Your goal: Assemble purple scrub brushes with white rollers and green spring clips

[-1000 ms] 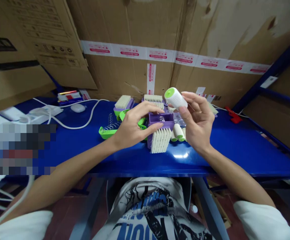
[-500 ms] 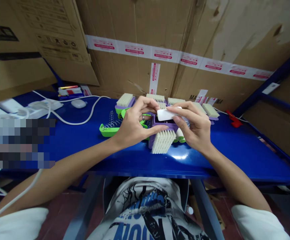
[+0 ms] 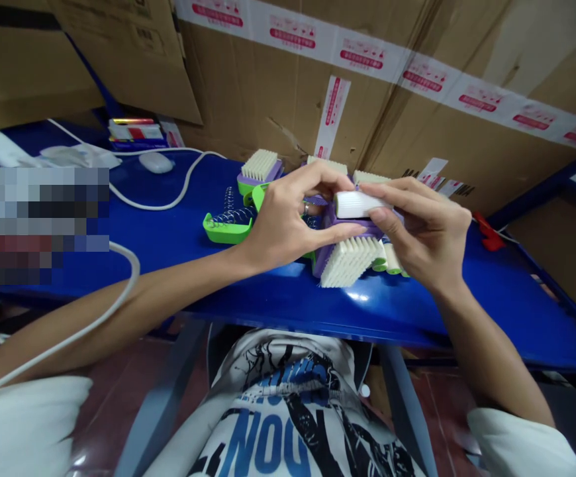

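My left hand (image 3: 288, 218) grips a purple brush body (image 3: 340, 232) with white bristles (image 3: 350, 262) pointing toward me, standing on the blue table (image 3: 268, 298). My right hand (image 3: 424, 232) pinches a white ribbed cylinder (image 3: 355, 204) and holds it lying sideways on top of the purple body. Small metal springs (image 3: 310, 215) show between my left fingers and the brush. More white and green cylinders (image 3: 390, 262) lie just behind the bristles under my right hand.
A green tray (image 3: 226, 225) with coil springs sits left of my hands. Several more purple brushes (image 3: 261, 169) line the back by the cardboard boxes (image 3: 288, 86). White cables (image 3: 169, 199), a mouse (image 3: 156, 162) and a red clip (image 3: 486, 232) lie on the table.
My right hand brought the white cylinder down from the air and laid it sideways onto the purple brush body. The camera has tilted down and closer.
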The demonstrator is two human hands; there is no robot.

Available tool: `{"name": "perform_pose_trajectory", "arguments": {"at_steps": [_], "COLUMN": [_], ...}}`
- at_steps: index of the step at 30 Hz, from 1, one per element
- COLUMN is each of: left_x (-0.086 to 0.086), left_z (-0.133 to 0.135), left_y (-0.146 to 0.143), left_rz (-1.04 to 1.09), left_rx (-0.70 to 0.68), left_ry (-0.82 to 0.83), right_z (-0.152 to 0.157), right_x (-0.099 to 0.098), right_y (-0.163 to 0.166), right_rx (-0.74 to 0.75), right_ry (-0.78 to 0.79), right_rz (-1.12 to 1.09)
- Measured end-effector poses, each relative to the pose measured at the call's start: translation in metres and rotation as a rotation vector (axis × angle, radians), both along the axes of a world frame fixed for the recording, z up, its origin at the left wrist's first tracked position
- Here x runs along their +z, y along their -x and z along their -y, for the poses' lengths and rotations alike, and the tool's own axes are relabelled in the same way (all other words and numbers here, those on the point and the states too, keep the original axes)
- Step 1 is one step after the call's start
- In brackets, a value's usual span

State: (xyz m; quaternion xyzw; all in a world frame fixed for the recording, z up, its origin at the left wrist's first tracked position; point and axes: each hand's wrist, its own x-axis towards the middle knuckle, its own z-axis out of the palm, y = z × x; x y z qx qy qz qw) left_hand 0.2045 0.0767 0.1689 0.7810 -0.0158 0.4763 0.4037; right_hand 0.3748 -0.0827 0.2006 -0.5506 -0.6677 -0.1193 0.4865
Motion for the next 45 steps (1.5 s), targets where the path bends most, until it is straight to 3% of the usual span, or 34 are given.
{"name": "perform_pose_trajectory", "arguments": {"at_steps": [7,13,17,23,31,38,45], "left_x": [0.013,0.03,0.036,0.034,0.029,0.033,0.025], "left_z": [-0.003,-0.02,-0.026,-0.028,-0.031,-0.024,-0.025], "left_y": [0.008,0.013,0.014,0.014,0.011,0.009,0.006], "left_rz": [-0.047,-0.084,-0.114,-0.102,-0.085,-0.089,-0.039], "left_rx": [-0.011,-0.045,0.0,0.038,0.053,0.001,0.003], "left_ry": [-0.032,-0.251,-0.345,-0.442,-0.439,-0.401,-0.423], "right_z": [0.0,-0.012,-0.017,-0.016,-0.019,-0.015,-0.019], "right_x": [-0.003,-0.033,-0.037,-0.035,-0.041,-0.025,-0.033], "right_y": [-0.001,0.008,0.011,0.011,0.007,0.004,-0.003], "right_rx": [0.118,0.131,0.158,0.18,0.219,0.147,0.255], "right_ry": [0.137,-0.025,-0.068,-0.046,-0.063,-0.034,-0.06], "right_rz": [-0.004,-0.313,-0.387,-0.377,-0.33,-0.218,-0.287]}}
